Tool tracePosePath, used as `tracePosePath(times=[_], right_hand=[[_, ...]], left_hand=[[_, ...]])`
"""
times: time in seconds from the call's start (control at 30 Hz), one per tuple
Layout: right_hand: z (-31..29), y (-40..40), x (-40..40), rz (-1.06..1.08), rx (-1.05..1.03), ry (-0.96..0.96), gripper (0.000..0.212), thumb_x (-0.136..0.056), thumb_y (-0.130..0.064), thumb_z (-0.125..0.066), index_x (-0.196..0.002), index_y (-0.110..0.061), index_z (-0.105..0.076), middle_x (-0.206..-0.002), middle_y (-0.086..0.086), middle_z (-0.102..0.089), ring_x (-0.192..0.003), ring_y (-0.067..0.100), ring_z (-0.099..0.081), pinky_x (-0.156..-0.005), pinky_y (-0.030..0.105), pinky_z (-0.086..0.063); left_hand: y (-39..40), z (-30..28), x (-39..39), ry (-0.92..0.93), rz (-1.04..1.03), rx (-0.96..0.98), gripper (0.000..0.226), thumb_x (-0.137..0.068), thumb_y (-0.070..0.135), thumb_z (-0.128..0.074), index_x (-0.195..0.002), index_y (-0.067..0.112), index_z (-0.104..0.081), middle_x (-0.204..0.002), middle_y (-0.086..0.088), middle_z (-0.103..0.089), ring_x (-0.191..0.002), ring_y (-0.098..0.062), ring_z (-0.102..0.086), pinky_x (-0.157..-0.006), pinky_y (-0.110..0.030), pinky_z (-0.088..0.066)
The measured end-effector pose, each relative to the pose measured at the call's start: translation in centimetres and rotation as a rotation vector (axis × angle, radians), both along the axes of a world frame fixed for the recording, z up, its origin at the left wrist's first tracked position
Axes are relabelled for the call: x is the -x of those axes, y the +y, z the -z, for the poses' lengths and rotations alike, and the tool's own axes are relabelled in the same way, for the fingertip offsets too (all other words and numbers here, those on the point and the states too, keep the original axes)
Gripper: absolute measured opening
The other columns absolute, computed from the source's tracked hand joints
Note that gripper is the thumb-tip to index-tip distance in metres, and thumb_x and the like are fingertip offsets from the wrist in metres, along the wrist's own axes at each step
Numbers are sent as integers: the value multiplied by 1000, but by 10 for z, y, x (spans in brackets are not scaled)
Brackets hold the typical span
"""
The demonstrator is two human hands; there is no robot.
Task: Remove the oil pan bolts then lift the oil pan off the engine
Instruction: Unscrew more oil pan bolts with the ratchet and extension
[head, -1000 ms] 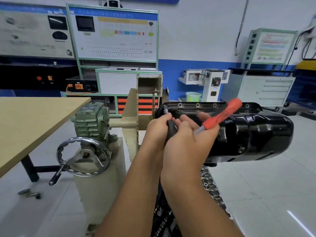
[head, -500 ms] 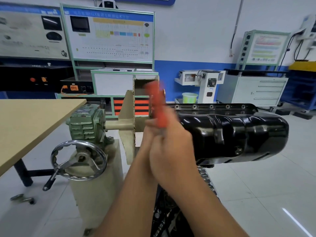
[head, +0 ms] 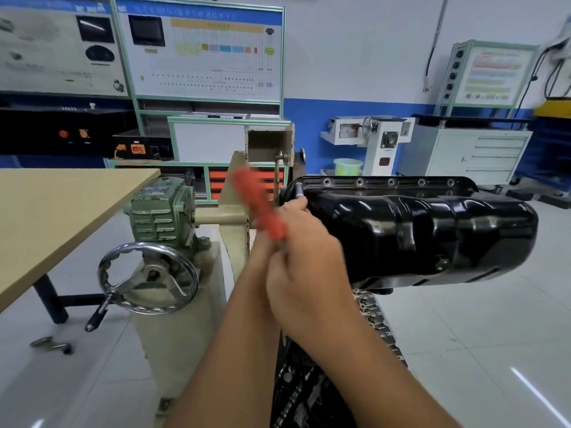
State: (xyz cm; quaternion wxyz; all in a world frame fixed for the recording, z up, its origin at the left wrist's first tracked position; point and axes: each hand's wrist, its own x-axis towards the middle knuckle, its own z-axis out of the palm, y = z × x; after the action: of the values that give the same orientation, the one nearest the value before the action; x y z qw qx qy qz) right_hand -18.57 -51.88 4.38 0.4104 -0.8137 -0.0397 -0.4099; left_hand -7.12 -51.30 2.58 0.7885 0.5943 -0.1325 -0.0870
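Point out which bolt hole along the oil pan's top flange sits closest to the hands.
The leftmost hole on the oil pan flange, just above and right of the fingers of the right hand. The other four run rightward, away from both hands.

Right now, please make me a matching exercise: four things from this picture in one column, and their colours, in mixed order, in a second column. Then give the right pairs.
Things:
1. oil pan
2. tool handle
3. gearbox
4. bucket

Colours:
A. dark green
B. glossy black
C. pale green
D. orange-red

Pairs: 1-B, 2-D, 3-A, 4-C
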Motion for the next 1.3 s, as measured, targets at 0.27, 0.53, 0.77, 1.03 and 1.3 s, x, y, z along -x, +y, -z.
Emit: tracePosePath(times=[0.27,0.53,0.77,1.03,1.3], right_hand=[[-25,-26,10,-34,-1546,-137,31,-89,23,-54,-84,-5,-65,-99,24,-75,-99,35,-76,-94,54,-59],[-14,-24,36,-100,-1321,-181,30,-91,20,-46,-99,-6,-60,-92,15,-79,-88,28,-79,-83,57,-62],[-6,-38,51,-82,-1198,-266,32,-89,22,-40,-92,-6,-56,-87,22,-76,-85,38,-78,-76,59,-62],[-12,-61,59,-145,-1091,-288,33,-83,25,-40,-89,-4,-56,-84,27,-73,-81,44,-76,-73,61,-62],[-29,-64,36,-172,-1055,-258,32,-86,20,-41,-88,-8,-55,-85,22,-75,-81,39,-78,-76,61,-62]], left_hand=[[-10,-12,-2,175,-145,37,36,-89,21,-61,-55,19,-51,-46,4,-33,-38,-15,-25,-39,-17,-20],[-12,-11,-21,-43,-465,-13,33,-78,22,-77,-52,19,-58,-52,-11,-45,-55,-21,-41,-51,-34,-38],[-18,-25,-24,-502,-610,-390,9,-84,16,-75,-88,20,-82,-65,18,-64,-57,10,-57,-54,-2,-41],[10,-8,-54,-857,-425,-449,20,-92,17,-74,-110,22,-81,-96,4,-80,-90,-12,-73,-86,-38,-60],[0,2,-69,-1062,-476,-389,20,-92,15,-65,-102,17,-82,-77,2,-71,-73,-20,-65,-66,-38,-53]])
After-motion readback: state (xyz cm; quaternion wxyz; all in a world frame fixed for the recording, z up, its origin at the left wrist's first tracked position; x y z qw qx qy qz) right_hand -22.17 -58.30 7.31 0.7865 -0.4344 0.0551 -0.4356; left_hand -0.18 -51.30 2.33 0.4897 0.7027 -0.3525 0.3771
